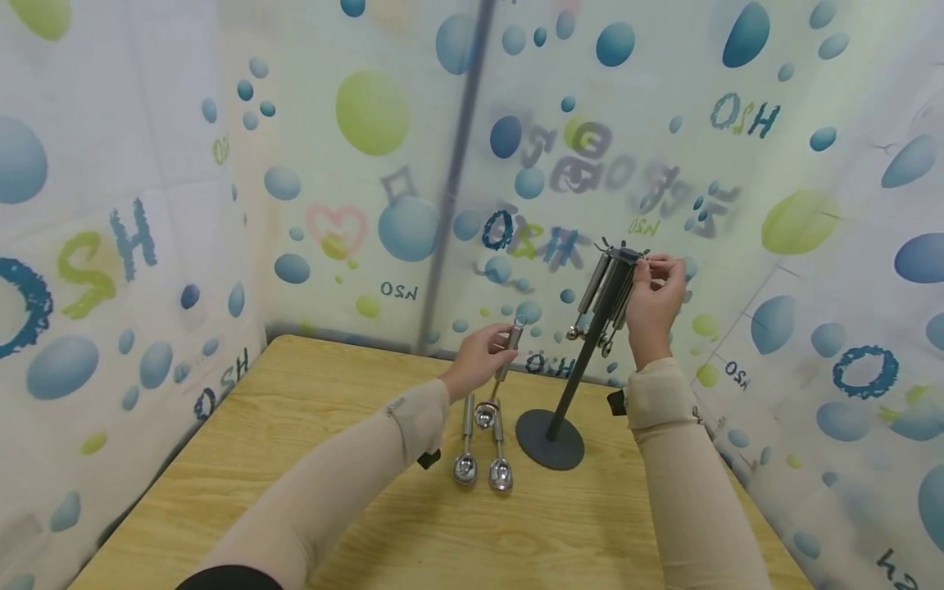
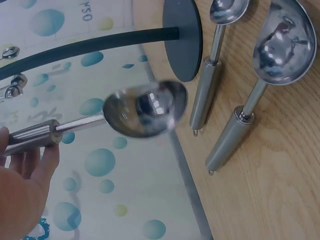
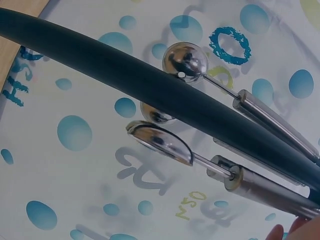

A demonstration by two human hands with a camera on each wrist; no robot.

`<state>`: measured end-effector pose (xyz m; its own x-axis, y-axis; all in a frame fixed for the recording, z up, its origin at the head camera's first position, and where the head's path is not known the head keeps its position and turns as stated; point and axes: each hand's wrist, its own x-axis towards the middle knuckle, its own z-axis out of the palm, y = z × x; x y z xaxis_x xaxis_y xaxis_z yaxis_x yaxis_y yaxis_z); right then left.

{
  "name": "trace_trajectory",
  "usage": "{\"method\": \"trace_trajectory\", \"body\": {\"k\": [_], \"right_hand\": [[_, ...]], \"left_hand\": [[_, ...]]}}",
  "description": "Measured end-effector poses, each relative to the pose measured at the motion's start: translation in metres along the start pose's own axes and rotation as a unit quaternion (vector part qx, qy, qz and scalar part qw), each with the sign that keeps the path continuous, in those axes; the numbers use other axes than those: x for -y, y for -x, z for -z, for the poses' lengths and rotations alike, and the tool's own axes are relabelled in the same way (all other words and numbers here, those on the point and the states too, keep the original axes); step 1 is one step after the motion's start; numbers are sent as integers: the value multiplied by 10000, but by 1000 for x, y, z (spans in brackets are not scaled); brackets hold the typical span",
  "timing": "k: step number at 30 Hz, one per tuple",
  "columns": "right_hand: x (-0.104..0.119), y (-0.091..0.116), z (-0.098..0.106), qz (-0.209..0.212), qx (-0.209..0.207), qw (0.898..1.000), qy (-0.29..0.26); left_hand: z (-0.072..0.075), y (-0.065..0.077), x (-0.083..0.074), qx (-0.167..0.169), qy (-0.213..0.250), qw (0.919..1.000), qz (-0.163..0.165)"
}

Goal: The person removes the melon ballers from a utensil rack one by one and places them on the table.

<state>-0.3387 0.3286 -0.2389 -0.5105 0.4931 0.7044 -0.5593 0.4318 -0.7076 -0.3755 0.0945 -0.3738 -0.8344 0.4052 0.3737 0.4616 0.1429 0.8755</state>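
Note:
My left hand grips the steel handle of a scoop, its bowl hanging down above the table. Two more steel scoops, one on the left and one on the right, lie on the table below it. At the top of a dark stand, my right hand pinches the handle end of a hanging scoop beside the hooks. Another hanging scoop, with a round bowl, shows across the stand's pole in the right wrist view. Part of the hook ring is hidden behind my right fingers.
The stand's round base sits on the wooden table, right of the lying scoops. Patterned curtains with blue and green spots enclose the table at the back and both sides.

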Motion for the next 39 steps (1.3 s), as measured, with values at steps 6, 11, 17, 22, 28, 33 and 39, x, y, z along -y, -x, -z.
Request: {"method": "trace_trajectory", "body": {"k": [6,11,17,22,28,33,39], "right_hand": [[1,2,0,-47,36,10000,-26],[1,4,0,34,87,9999,-36],[1,4,0,48,89,9999,-19],[2,3,0,-21,77,10000,-45],[4,4,1,-46,100,9999,-94],[5,5,1,-14,96,9999,-97],[3,4,1,26,105,9998,-145]], "left_hand": [[5,3,5,35,51,9998,174],[8,5,7,2,147,9996,229],[13,8,9,-11,279,9994,205],[16,9,11,-86,384,9987,312],[21,10,17,-168,457,9974,525],[26,10,24,-251,583,9958,654],[32,13,34,-369,684,9939,782]]}}
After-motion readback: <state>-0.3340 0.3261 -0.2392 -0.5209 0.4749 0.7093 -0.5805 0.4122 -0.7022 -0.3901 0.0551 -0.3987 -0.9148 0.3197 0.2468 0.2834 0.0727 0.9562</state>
